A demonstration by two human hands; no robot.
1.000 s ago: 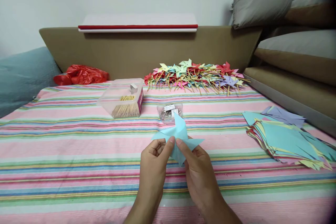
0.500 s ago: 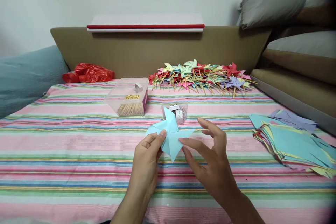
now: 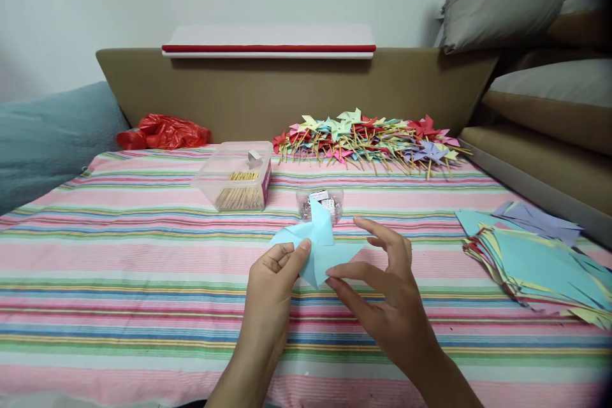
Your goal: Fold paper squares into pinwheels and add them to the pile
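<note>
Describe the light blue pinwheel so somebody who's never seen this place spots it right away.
Find the striped cloth, then the person's left hand above its near side. That hand holds the light blue pinwheel. Unlike the pinwheels piled at the back, this one shows no stick.

Matt paper pinwheel [image 3: 322, 247], glossy plastic bag [image 3: 169, 132], smooth plastic box [image 3: 215, 166], matt cloth sheet [image 3: 143, 261]

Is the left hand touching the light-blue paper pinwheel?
Touching: the head view shows the left hand with its thumb pressed on the front of the pinwheel, near the centre.
</note>
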